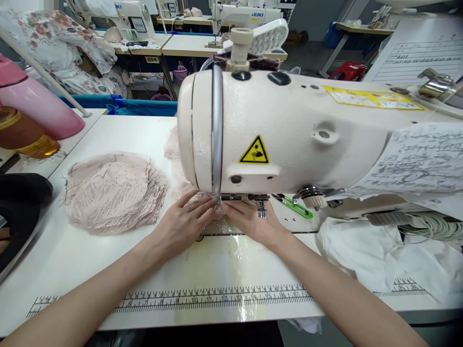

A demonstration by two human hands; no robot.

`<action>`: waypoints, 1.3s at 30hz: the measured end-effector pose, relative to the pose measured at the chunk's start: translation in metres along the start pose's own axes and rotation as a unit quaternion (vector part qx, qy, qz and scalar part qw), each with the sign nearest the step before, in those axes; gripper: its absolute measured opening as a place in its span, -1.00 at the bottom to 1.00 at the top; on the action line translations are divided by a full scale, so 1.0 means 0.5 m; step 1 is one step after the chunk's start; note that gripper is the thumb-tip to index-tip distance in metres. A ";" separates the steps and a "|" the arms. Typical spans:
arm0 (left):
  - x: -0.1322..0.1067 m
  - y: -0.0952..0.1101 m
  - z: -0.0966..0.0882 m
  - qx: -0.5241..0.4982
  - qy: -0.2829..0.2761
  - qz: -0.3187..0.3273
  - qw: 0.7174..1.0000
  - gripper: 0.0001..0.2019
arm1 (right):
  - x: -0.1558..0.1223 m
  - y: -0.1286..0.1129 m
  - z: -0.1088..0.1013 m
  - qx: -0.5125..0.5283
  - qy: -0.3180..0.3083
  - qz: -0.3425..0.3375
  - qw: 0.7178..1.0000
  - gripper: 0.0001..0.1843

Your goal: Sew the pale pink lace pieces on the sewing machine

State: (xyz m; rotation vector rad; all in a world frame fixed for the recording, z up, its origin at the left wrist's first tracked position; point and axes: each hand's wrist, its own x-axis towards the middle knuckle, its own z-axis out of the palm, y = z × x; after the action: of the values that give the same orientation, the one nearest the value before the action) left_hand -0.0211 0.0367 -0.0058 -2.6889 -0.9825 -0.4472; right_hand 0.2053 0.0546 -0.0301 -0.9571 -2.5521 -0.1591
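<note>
A cream sewing machine [289, 130] spans the middle of the view, its needle end over the table. My left hand [188, 217] lies on pale pink lace fabric [177, 159] left of the presser foot, fingers stretched out. On the other side, my right hand [256, 224] rests flat by the needle, its fingers pointing left toward the same spot. The machine head hides part of those fingers and much of the lace. A round stack of pale pink lace pieces [114, 193] with loose thread ends lies left of my left hand.
Green thread snips [296, 207] lie right of the needle area. White cloth [361, 246] covers the table's right side. A ruler strip [210, 299] runs along the front edge. A pink bottle [43, 106] and an amber jar [25, 135] stand at left. More sewing machines [249, 17] stand behind.
</note>
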 end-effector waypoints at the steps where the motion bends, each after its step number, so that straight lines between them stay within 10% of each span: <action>1: 0.001 -0.002 -0.002 0.001 0.000 -0.001 1.000 -0.76 | 0.004 -0.005 -0.004 -0.021 -0.001 -0.011 1.000 -0.68; 17: -0.001 0.004 -0.014 -0.069 0.024 -0.098 0.993 -0.77 | 0.019 -0.024 -0.010 0.093 0.037 -0.048 0.994 -0.83; 39: 0.004 0.012 -0.026 0.004 0.075 0.004 0.997 -0.74 | 0.035 -0.044 -0.037 0.107 0.108 -0.148 0.977 -0.89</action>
State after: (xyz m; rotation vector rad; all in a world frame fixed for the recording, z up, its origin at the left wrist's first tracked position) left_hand -0.0182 0.0292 0.0063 -2.6071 -0.9297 -0.6327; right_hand 0.1851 0.0440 -0.0050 -0.4509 -2.4338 -0.0651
